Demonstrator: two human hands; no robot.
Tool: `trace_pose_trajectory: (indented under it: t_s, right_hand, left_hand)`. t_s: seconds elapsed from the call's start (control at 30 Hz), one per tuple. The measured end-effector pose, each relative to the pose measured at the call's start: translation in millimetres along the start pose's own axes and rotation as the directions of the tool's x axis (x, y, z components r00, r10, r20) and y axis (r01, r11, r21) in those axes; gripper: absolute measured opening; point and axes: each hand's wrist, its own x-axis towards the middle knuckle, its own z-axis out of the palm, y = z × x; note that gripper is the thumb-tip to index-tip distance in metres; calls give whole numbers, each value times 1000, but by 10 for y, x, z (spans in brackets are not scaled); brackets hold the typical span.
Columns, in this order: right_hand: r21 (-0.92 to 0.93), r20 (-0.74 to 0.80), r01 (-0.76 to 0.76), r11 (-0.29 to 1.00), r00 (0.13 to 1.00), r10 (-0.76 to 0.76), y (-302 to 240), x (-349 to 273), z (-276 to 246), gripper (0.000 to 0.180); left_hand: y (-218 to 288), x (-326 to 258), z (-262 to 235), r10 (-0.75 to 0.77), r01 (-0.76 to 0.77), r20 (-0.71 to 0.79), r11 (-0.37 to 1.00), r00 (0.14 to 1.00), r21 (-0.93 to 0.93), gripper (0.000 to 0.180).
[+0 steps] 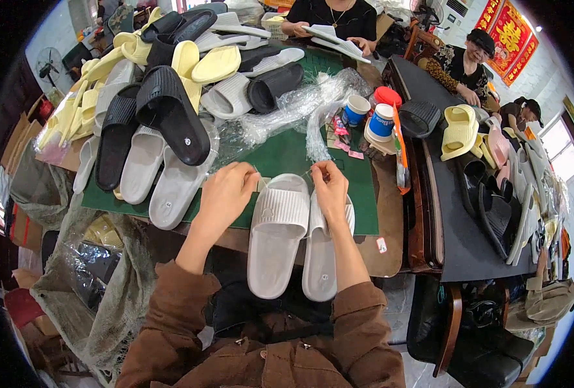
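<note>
A pair of pale grey slide slippers lies at the table's near edge, heels overhanging it: the left slipper (276,242) and the right slipper (319,262), side by side with toes pointing away. At their toe end my left hand (227,191) pinches a thin, pale strand in its fingertips. My right hand (330,187), above the right slipper's strap and partly covering it, is pinched closed on a similar thin strand. Whether both hold ends of one strand is too fine to make out. Beyond them, a bundle of clear plastic strands (316,132) rests on the green mat (261,155).
Black, grey and yellow slippers are heaped at the left, with a black slipper (170,113) on top. Blue-and-white tubs (381,123) stand right of the mat. More slippers cover a dark table (455,213). Co-workers sit across and at right; one holds grey slippers (336,43).
</note>
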Motion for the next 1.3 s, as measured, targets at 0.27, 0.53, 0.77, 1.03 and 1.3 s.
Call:
trace_pose_trajectory:
  t_s: [0.27,0.53,0.77,1.03,1.3]
  right_hand:
    - [21,22,-19,1000,1000,19,-24,-2,-42,10]
    - [42,43,-58,997,997,56,15,-1,-34,11]
    - [129,42,-111,985,993,107,-12,-7,-42,12]
    - [127,-27,-44,991,998,48,-115,-26,-34,12]
    - [-73,76,106,992,992,-101,-63,1,-40,10]
  left_hand:
    - [-373,280,789,-120,120,-7,993,993,-12,29]
    - [-47,441,1029,136,-180,-215,963,967,-203,6]
    - [49,406,1137,76,-59,33,927,997,-371,13]
    - [57,479,1131,-68,87,56,864,996,-496,13]
    - [55,429,1139,-95,75,-10,840,995,-537,13]
